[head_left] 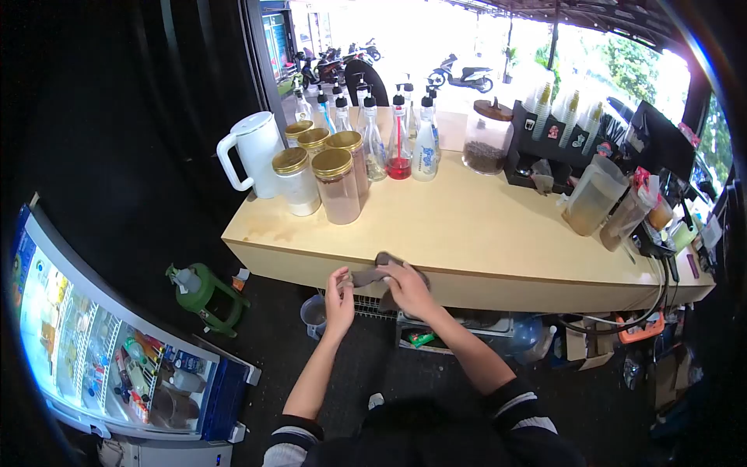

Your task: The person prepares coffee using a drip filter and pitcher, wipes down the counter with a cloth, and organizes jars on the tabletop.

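A dark grey cloth (393, 294) hangs at the front edge of the wooden counter (459, 226), partly over it. My right hand (408, 288) is closed on the cloth near the edge. My left hand (340, 297), just to the left, pinches a strip of the same cloth between thumb and fingers. On the counter beyond my hands stand jars with gold lids, the nearest a jar of pinkish powder (339, 194), and a jar of white powder (298, 191). Behind them are several pump bottles, one with red liquid (399, 156).
A white kettle (258, 159) stands at the counter's left. Toward the right are a glass jar (487, 144), a cup holder (545, 140) and pitchers (595, 198). Below left are a green gas cylinder (208, 296) and a lit fridge (109, 350); a bucket (313, 313) sits under the counter.
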`<action>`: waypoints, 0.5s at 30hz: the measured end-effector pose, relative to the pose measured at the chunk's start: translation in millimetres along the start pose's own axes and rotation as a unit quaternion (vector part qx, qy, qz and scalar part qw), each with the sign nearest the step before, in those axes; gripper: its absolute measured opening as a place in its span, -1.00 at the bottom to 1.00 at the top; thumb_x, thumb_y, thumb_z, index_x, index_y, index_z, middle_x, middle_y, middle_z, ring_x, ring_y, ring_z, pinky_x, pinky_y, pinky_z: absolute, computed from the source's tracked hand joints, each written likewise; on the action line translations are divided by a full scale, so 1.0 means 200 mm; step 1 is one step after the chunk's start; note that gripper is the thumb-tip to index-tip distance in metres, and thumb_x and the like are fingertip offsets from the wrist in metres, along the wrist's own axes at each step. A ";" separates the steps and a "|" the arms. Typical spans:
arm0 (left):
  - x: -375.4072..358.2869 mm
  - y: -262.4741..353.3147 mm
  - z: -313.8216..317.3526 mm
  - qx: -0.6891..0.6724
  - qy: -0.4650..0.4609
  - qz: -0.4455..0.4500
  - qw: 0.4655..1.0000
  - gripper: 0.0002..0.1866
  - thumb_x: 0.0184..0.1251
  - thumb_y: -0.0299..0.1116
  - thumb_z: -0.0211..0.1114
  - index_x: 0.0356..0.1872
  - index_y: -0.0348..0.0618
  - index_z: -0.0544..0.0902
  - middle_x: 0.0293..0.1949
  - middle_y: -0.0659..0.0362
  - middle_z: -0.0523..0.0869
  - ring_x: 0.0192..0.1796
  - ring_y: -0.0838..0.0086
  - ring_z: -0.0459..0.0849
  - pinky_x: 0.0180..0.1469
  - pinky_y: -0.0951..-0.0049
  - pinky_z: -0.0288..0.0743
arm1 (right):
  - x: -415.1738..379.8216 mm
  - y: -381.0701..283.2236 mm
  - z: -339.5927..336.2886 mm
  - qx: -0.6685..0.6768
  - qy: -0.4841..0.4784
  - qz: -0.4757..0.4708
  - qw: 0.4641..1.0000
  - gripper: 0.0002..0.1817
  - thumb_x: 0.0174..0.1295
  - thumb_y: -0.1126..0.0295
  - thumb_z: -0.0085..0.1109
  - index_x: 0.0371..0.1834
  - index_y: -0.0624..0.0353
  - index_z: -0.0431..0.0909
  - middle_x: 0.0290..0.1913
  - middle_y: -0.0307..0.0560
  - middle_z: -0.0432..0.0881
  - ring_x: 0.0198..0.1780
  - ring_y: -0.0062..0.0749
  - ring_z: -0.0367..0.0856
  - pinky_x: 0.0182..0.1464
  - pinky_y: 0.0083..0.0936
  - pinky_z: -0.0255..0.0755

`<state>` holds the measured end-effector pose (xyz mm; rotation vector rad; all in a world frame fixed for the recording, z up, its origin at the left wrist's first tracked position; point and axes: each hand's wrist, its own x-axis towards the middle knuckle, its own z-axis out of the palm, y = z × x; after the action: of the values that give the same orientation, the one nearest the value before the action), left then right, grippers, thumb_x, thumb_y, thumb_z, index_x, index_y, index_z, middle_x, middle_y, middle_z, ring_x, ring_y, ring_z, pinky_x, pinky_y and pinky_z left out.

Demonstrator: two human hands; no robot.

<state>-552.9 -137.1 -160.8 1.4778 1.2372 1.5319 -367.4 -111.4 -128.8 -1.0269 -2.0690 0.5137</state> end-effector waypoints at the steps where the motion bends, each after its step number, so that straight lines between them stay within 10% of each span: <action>1: -0.01 0.00 0.01 0.035 0.009 0.011 0.999 -0.59 0.41 -0.47 0.05 0.26 -0.26 0.35 0.18 0.03 0.48 0.22 0.36 0.46 0.26 0.38 0.31 | 0.00 0.00 -0.02 -0.001 0.000 -0.001 1.000 -0.71 0.32 0.46 0.01 0.09 0.20 0.53 0.11 0.00 0.61 0.23 -0.06 0.49 0.34 -0.10 0.22; 3: 0.00 0.04 0.06 -0.060 -0.059 -0.029 0.996 -0.51 0.40 -0.41 0.15 0.31 -0.28 0.30 0.26 -0.02 0.40 0.34 0.33 0.35 0.40 0.32 0.15 | 0.00 -0.02 -0.08 0.429 0.015 0.212 0.878 -0.75 0.32 0.49 0.06 0.04 0.27 0.53 0.01 -0.01 0.63 0.13 -0.30 0.55 0.25 -0.35 0.33; 11: 0.15 0.31 0.18 -0.145 -0.180 -0.017 0.973 -0.81 0.41 -0.42 0.22 -0.08 -0.33 0.59 -0.24 0.26 0.68 -0.19 0.64 0.62 -0.06 0.59 0.52 | -0.12 -0.14 -0.41 0.666 0.027 0.192 0.721 -0.63 0.17 0.62 0.21 0.06 0.22 0.44 0.02 -0.12 0.53 0.06 -0.41 0.53 0.13 -0.51 0.43; 15: 0.20 0.43 0.16 -0.126 -0.137 -0.031 0.982 -0.84 0.41 -0.44 0.21 -0.08 -0.26 0.60 -0.25 0.28 0.66 -0.21 0.65 0.60 -0.05 0.59 0.51 | -0.18 -0.15 -0.56 0.511 0.110 0.186 0.832 -0.57 0.10 0.65 0.25 0.07 0.23 0.44 -0.02 -0.09 0.55 0.04 -0.39 0.56 0.10 -0.55 0.47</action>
<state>-513.7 -122.6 -69.2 1.4128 0.8860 1.3347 -281.8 -156.1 -54.8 -0.7363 -1.0663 1.4244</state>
